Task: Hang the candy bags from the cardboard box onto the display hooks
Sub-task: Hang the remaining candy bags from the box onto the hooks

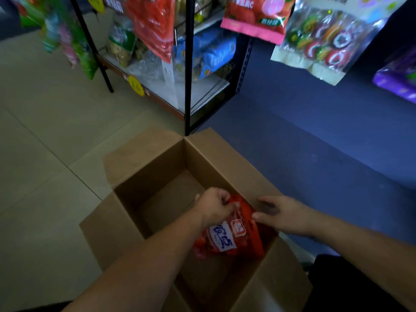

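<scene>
Inside the open cardboard box (157,172) on the floor, a red candy bag (227,240) is being taken up by its top edge. The edge is being pinched by the curled fingers of the left hand (216,206). The right hand (286,213) is being held just beside the bag's right edge with its fingers stretched out and nothing gripped; whether its thumb is touching the film cannot be told. The hands are being kept apart, with the bag between them.

The pick-up step is judged to be in hand: the bag is being held low between the box walls, near the right wall, and is not yet raised clear. Next, by this reading, a lift past the flaps is being called for, then the hanging hole being found and threaded onto a free hook. No hook is being shown plainly.

By count, one box and one bag within it are being seen. Along the blue wall (315,131) three hung bags are being shown: a pink strawberry bag (254,16), a clear bag of round sweets (324,41) and a purple bag (398,79). One large red bag (153,25) is being displayed on the black rack (188,64); the blurred packs at far left cannot be counted.
</scene>
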A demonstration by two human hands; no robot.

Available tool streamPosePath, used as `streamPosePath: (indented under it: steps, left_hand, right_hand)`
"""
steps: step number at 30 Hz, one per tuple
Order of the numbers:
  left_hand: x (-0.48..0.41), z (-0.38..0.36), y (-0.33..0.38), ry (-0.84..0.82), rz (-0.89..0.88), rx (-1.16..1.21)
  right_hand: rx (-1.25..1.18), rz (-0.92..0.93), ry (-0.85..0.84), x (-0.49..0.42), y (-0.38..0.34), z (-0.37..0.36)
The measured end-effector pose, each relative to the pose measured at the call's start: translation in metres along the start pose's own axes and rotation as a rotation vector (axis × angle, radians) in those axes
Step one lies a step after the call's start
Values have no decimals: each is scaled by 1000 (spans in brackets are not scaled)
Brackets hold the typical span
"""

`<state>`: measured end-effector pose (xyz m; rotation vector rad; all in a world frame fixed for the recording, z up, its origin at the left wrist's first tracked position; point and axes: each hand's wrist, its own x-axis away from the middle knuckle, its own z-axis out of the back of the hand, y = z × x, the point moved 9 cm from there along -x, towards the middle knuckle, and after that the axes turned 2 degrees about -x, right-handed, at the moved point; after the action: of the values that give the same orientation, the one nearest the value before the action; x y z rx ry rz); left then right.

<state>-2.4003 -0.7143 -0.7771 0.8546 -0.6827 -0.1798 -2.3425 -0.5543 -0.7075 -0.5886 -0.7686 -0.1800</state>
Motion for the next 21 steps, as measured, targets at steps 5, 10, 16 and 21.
streamPosePath:
  steps: [5,10,16,21]
  left_hand:
    - [43,56,78,-50,-121,157]
    - [91,93,122,-35,-198,267]
    - [105,117,130,164,-206,460]
    - [101,113,141,123,-124,530]
  right_hand:
    - [-198,161,109,41,-28,40]
    - [-617,278,292,73,-47,67]
    - [-826,226,283,73,-62,75]
    - [-903,277,307,87,-63,104]
